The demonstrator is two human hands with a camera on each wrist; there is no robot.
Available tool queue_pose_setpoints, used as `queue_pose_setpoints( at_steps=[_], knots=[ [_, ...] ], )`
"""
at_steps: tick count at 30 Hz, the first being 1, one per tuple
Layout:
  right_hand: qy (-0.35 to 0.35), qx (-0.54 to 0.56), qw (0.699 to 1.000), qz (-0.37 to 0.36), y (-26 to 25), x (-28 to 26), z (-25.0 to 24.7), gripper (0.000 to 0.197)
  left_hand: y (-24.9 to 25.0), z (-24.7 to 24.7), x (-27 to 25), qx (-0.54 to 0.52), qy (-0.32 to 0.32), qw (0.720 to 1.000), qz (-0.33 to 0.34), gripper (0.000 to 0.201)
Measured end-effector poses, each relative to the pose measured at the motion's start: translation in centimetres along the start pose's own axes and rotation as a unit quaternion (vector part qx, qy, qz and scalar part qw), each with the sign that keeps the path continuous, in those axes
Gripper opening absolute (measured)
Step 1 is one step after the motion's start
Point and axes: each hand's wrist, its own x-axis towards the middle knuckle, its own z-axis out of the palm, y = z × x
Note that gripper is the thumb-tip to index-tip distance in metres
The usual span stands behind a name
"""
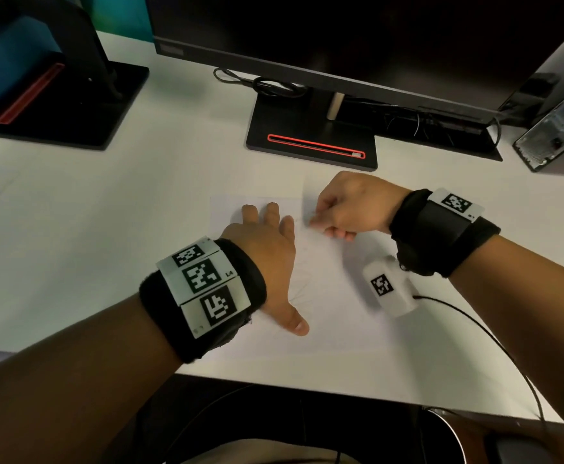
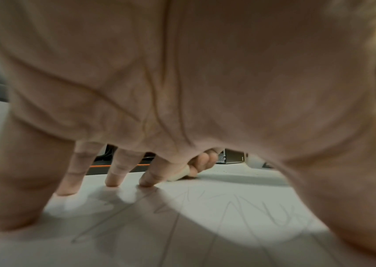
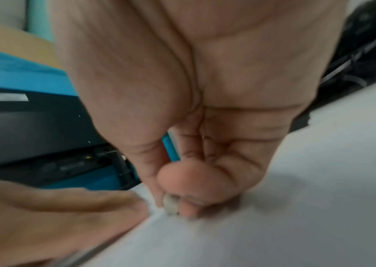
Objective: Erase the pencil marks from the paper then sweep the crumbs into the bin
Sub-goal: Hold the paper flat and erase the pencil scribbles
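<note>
The right hand (image 1: 350,205) pinches a small white eraser (image 3: 171,205) between thumb and curled fingers, its lower end pressed on the paper (image 1: 337,313) near the sheet's far edge. The eraser sits at the very tips of the fingers, below the palm, just beside the left hand's index finger. The left hand (image 1: 267,252) lies flat on the paper with fingers (image 2: 113,178) straight and spread, thumb out toward the near side, holding nothing and pressing the sheet down. The paper lies on the white desk (image 1: 73,229) in front of the monitor stand (image 1: 310,142).

From the head view the eraser is hidden under the right hand, and the pencil marks (image 2: 239,213) show only as faint lines between the hands. The left wrist view shows them plainly: grey zigzag strokes running under the palm, with the eraser's pale end touching the sheet beyond the index fingertip. The right wrist view, blurred, shows the eraser clamped between thumb and fingertip and the paper under it, but no clear marks. Fine specks lie on the desk beyond the paper in the left wrist view; whether they are crumbs I cannot tell.

The wrist bands (image 1: 207,286) carry black-and-white square codes; "L4" reads on the left one. A logo on the monitor (image 1: 340,35) bezel is too blurred to read. No bin can be made out.
</note>
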Motion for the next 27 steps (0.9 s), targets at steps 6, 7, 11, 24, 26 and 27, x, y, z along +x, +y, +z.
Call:
queue_pose_setpoints(
  at_steps=[6, 7, 11, 24, 26, 27],
  knots=[
    [-0.038, 0.001, 0.999, -0.018, -0.5, -0.2, 0.4, 0.027, 0.0, 0.0, 0.0, -0.006, -0.001, 1.000, -0.003, 0.150],
    [-0.044, 0.007, 0.999, -0.016, -0.6, -0.2, 0.4, 0.026, 0.0, 0.0, 0.0, -0.005, 0.000, 1.000, -0.002, 0.150],
    [0.047, 0.011, 0.999, 0.007, 0.1, 0.6, -0.6, 0.026, 0.0, -0.1, -0.2, 0.002, 0.000, 1.000, -0.003, 0.151],
    [-0.019, 0.025, 0.999, -0.023, -0.8, 0.5, 0.6, 0.026, 0.0, -0.4, -0.1, 0.014, 0.000, 1.000, -0.003, 0.151],
    [0.017, 0.029, 0.999, -0.009, -0.6, 0.7, 0.0, 0.024, 0.0, -0.4, -0.2, 0.020, -0.003, 1.000, -0.005, 0.153],
    [0.011, 0.028, 0.999, -0.012, -0.6, 0.7, -0.1, 0.024, 0.0, -0.4, -0.3, 0.020, -0.004, 1.000, -0.005, 0.153]
  ],
)
